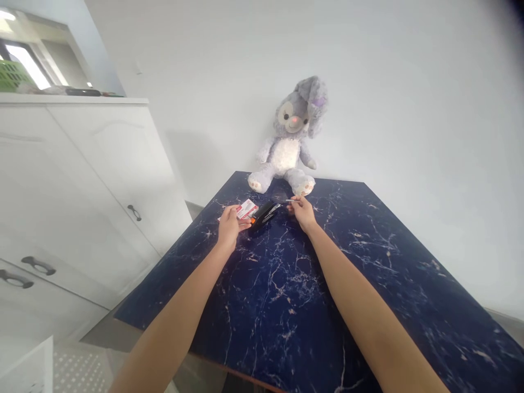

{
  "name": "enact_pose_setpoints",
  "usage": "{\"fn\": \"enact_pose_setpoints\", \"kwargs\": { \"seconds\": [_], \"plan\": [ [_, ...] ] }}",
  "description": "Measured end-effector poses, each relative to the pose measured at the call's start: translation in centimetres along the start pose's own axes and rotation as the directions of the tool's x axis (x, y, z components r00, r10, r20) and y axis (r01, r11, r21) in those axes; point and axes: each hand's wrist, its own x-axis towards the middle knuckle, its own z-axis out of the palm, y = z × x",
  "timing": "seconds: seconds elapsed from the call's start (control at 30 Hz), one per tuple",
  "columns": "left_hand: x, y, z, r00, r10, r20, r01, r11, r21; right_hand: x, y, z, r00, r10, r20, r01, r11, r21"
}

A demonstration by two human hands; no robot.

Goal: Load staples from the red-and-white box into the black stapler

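Observation:
My left hand [230,225] is closed on a small red-and-white printed packet [247,208]; whether it is a card or a flat box is hard to tell. By its fingertips is a small orange piece [252,220]. A black pouch-like case [262,217] with a shiny edge lies against these fingers, tilted over the table. To the right, my right hand [303,214] pinches a thin pale strip [290,201] that points toward the case. The strip's exact kind is too small to make out.
A grey plush rabbit [285,153] sits at the back of the dark blue marbled table [286,305], against the white wall. White cabinets [102,180] with dark handles stand at the left, a green basket [14,75] on top. A white dotted item [82,368] is at lower left.

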Motion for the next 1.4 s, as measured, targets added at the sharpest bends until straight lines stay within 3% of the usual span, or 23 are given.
{"fn": "enact_pose_setpoints", "kwargs": {
  "seconds": [0.13,0.23,0.33,0.43,0.6,0.77,0.9,0.97,1.1,1.3,1.4],
  "plan": [
    [-0.2,0.1,0.0,1.0,-0.021,0.019,0.023,0.995,-0.098,-5.0,-2.0,-0.3,0.995,0.069,0.07,-0.073,0.995,0.065],
    [-0.6,-0.1,0.2,0.984,-0.026,0.178,0.058,0.983,-0.177,-9.3,-3.6,-0.9,0.986,0.119,0.117,-0.135,0.981,0.137],
    [-1.4,-0.3,0.6,0.902,-0.041,0.429,0.142,0.968,-0.208,-12.9,-4.7,-1.6,0.986,0.126,0.109,-0.138,0.985,0.101],
    [-2.2,-0.6,1.1,0.852,-0.055,0.52,0.143,0.981,-0.13,-14.9,-5.1,-2.0,0.993,0.097,0.067,-0.099,0.995,0.032],
    [-2.6,-1.4,1.2,0.87,-0.062,0.49,0.01,0.994,0.107,-15.3,-5.1,-2.3,0.999,0.033,-0.022,-0.035,0.995,-0.095],
    [-1.8,-2.3,0.8,0.852,0.036,0.522,-0.255,0.9,0.355,-15.4,-5.6,-2.5,0.992,-0.081,-0.1,0.062,0.982,-0.177],
    [-2.0,-3.0,0.9,0.818,0.13,0.56,-0.394,0.836,0.382,-15.5,-6.1,-2.3,0.988,-0.155,-0.014,0.142,0.936,-0.322],
    [-2.3,-3.2,1.2,0.808,0.121,0.577,-0.388,0.845,0.367,-15.4,-6.0,-2.3,0.99,-0.136,0.026,0.135,0.913,-0.385],
    [-2.8,-3.3,1.5,0.8,0.059,0.597,-0.322,0.882,0.344,-15.3,-5.8,-2.4,0.992,-0.112,-0.065,0.075,0.905,-0.419],
    [-3.8,-3.1,2.0,0.84,0.01,0.542,-0.196,0.938,0.286,-15.5,-6.2,-2.5,0.975,-0.217,-0.055,0.174,0.891,-0.419],
    [-4.0,-3.3,2.2,0.846,-0.031,0.533,-0.119,0.962,0.244,-15.2,-6.3,-2.6,0.989,-0.142,-0.045,0.122,0.945,-0.305]
  ]
}}
